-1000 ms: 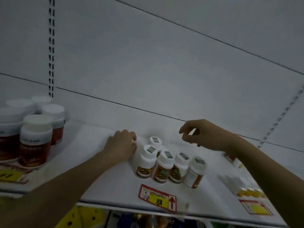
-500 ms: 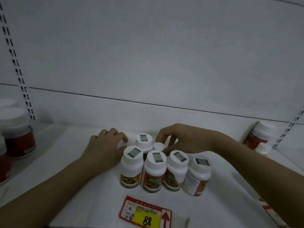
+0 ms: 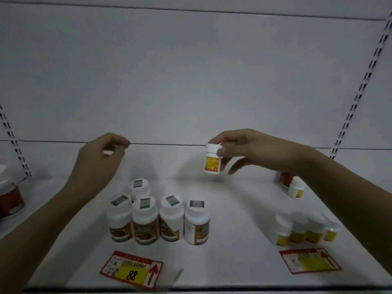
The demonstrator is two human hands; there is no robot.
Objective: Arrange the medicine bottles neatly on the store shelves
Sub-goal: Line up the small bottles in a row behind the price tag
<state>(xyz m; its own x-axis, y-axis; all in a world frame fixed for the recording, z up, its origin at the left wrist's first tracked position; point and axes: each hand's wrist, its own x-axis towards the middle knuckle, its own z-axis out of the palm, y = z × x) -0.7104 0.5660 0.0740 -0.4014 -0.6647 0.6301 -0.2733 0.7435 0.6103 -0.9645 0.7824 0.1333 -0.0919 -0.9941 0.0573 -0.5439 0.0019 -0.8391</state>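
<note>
My right hand [image 3: 254, 150] pinches a small white bottle with a yellow-orange label [image 3: 212, 160] by its cap, lifted above the white shelf [image 3: 233, 219] near the back panel. My left hand [image 3: 99, 162] hovers raised over the left of the shelf with its fingers curled. A pale patch shows between them, too blurred to tell what it is. Below stand several white bottles with green-orange labels [image 3: 145, 221], a front row plus one more behind [image 3: 139, 186].
Several small yellow-label bottles [image 3: 301, 229] stand in a row at the right front. A red bottle [image 3: 285, 179] and a small white one [image 3: 297, 188] sit at the back right, partly behind my forearm. A large red jar [image 3: 9, 200] is at the far left. Price tags [image 3: 131, 270] [image 3: 309, 261] lie along the front edge.
My right hand has lifted the small bottle out from behind the green-label group and moved it right. My left hand has risen off the shelf. The view has shifted right.
</note>
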